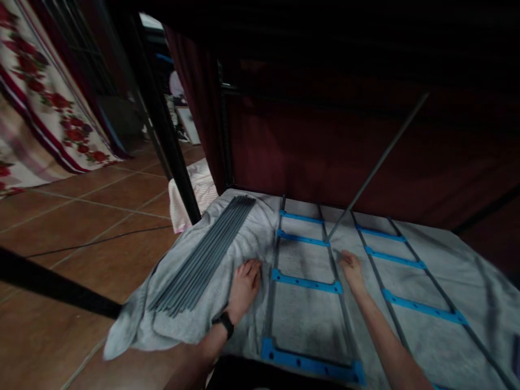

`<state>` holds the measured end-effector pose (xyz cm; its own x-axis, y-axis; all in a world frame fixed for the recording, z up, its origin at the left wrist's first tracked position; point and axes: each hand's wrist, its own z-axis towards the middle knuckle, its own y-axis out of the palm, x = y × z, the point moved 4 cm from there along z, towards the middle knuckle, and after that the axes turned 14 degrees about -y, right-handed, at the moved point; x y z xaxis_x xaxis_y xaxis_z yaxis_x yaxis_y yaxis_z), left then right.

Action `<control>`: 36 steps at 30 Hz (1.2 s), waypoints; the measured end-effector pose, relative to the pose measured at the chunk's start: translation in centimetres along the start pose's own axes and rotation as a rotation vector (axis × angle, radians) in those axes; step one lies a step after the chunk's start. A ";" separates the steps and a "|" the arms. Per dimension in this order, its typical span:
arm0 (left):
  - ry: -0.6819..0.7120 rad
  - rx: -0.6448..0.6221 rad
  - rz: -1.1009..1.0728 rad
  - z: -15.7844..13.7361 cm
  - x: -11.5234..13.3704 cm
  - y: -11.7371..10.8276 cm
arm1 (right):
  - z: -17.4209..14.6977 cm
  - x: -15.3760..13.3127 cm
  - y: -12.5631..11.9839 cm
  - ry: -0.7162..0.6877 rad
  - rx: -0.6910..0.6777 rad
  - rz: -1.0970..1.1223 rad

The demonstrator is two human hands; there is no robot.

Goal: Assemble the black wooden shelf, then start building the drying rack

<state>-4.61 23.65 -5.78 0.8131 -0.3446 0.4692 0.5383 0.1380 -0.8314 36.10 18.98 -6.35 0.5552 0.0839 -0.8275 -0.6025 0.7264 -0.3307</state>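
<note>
My left hand (245, 284) lies on the grey blanket with its fingers stretched out and together, beside a ladder-like frame. Two grey rods joined by several blue crosspieces (309, 284) make up this frame. My right hand (352, 269) is just right of the frame's right rod, fingers curled in a pinch; what they hold, if anything, cannot be made out. A single grey rod (377, 165) slants up to the right, its lower end by the second blue crosspiece from the far end. Neither hand visibly touches that slanting rod.
A similar blue-and-grey frame (424, 309) lies to the right. A bundle of grey rods (207, 254) rests at the left of the blanket (162, 338). Black metal posts (162, 119) stand left, a dark red curtain (292, 151) behind, and a cable (101, 241) crosses the tiles.
</note>
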 end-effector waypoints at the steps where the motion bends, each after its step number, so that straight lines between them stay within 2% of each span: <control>1: -0.063 0.049 0.035 0.3 -0.8 -1.2 | -1.7 1.3 -1.1 0.008 -0.017 -0.017; 4: -0.287 0.150 0.239 1.2 -3.7 -4.4 | -6.2 4.0 -4.2 0.060 -0.067 -0.038; 6: -0.347 0.112 0.386 1.7 -5.1 -5.3 | -8.5 4.5 -5.9 0.110 -0.060 -0.066; 9: -0.338 0.058 0.530 2.3 -5.7 -5.3 | -10.6 3.9 -7.0 0.137 -0.032 -0.085; 12: -0.377 0.060 0.581 2.9 -5.5 -4.8 | -11.0 2.9 -6.6 0.106 -0.029 -0.108; 14: -0.424 0.034 0.539 3.4 -5.6 -4.6 | -11.0 2.5 -6.2 0.086 -0.030 -0.120; 16: -0.496 -0.007 0.402 3.8 -6.1 -4.6 | -10.9 2.3 -6.0 0.079 -0.007 -0.118; 19: -0.595 -0.035 0.007 4.0 -6.2 -4.6 | -11.0 1.5 -5.8 0.063 0.047 -0.085; 22: -0.593 -0.046 -0.463 3.4 -3.7 -3.9 | -10.4 -1.1 -4.7 0.028 0.032 0.015; 24: -0.570 -0.210 -0.704 2.2 -0.5 -2.6 | -9.4 -4.0 -3.4 0.027 0.009 0.117; 26: -0.522 -0.323 -0.838 0.4 3.3 -1.6 | -8.3 -7.6 -1.9 0.051 -0.056 0.228; 29: -0.480 -0.361 -0.891 -2.6 8.2 -0.5 | -7.9 -13.7 0.5 0.065 -0.225 0.453; 31: -0.330 -0.433 -0.827 -4.3 11.0 -0.1 | -9.1 -17.0 1.8 0.070 -0.372 0.568; 33: -0.168 -0.477 -0.769 -5.2 12.9 -0.2 | -11.2 -19.0 2.8 0.073 -0.499 0.626; 36: 0.085 -0.530 -0.690 -5.2 14.1 -1.2 | -12.9 -18.8 2.3 0.099 -0.371 0.649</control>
<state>4.99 13.81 0.30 0.3127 -0.2629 0.9127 0.7130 -0.5699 -0.4084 16.83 10.27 2.56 -0.0205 0.3422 -0.9394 -0.9543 0.2735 0.1205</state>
